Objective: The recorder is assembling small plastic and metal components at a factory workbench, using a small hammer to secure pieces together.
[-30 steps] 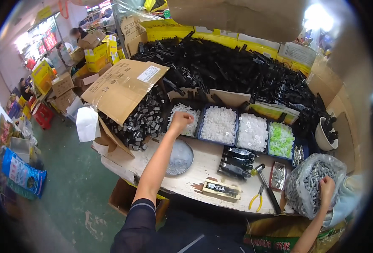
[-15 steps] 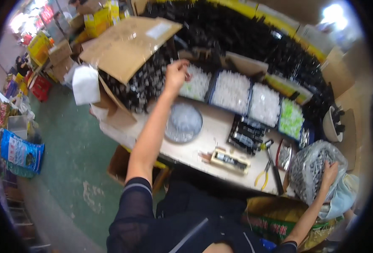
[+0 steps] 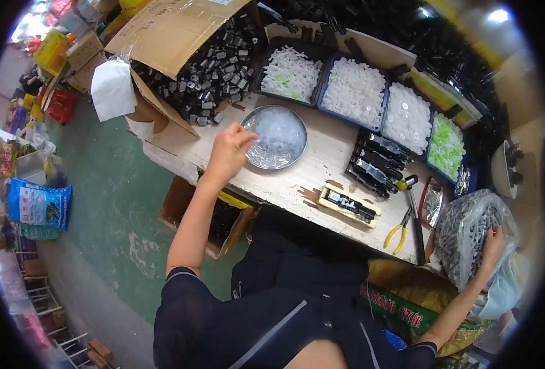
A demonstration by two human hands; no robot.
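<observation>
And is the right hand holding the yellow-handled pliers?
No, the yellow-handled pliers lie on the white tabletop, apart from the right hand.

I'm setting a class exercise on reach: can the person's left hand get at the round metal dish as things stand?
Probably yes: the left hand is close by the left rim of the round metal dish, which is uncovered, and nothing visible bars the way.

Looks like a small assembly workshop: set up with a worktable (image 3: 328, 154) bearing trays (image 3: 348, 120) of small plastic pieces (image 3: 353, 92), pliers (image 3: 404, 222) and a hammer (image 3: 419, 241), crowded by a bag (image 3: 452, 229) of grey parts and a cardboard box (image 3: 168, 37), over a scuffed green floor (image 3: 112, 203).
</observation>
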